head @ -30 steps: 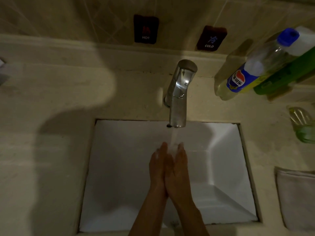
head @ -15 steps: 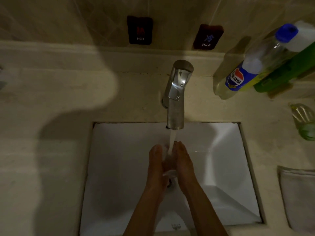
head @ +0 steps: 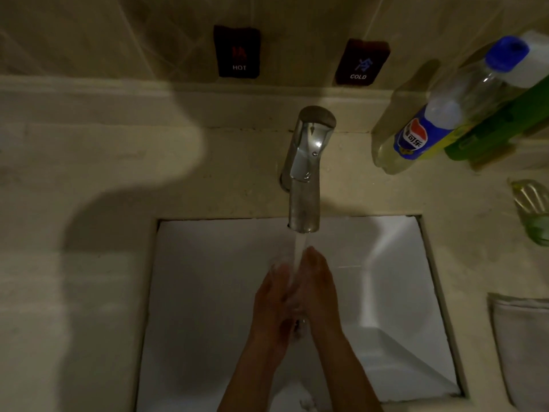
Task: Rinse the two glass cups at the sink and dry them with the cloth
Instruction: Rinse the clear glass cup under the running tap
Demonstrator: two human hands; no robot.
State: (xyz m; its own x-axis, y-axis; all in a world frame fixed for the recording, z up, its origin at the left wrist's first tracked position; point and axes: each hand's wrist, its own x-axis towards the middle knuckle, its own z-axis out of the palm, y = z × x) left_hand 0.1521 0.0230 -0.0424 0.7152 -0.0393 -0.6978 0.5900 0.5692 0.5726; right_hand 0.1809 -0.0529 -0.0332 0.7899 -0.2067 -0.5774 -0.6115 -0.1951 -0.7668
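Note:
My left hand (head: 271, 304) and my right hand (head: 319, 289) are side by side over the white sink basin (head: 205, 292), palms facing each other and fingers stretched toward the tap (head: 307, 173). The water stream (head: 298, 254) runs down between them. A faint clear blur shows at my left fingertips; I cannot tell whether it is splashing water or glass. One glass cup (head: 531, 212) with a greenish tint stands on the counter at the far right. The grey cloth (head: 523, 346) lies below it by the right edge.
A clear bottle with a blue cap and label (head: 445, 114) and a green bottle (head: 499, 126) lean at the back right. HOT (head: 237, 52) and COLD (head: 361, 62) signs hang on the tiled wall. Beige counter (head: 74, 278) spreads to the left.
My hands slid apart slightly and then closed again under the stream, the right one now reaching further toward the tap. The view has shifted a little.

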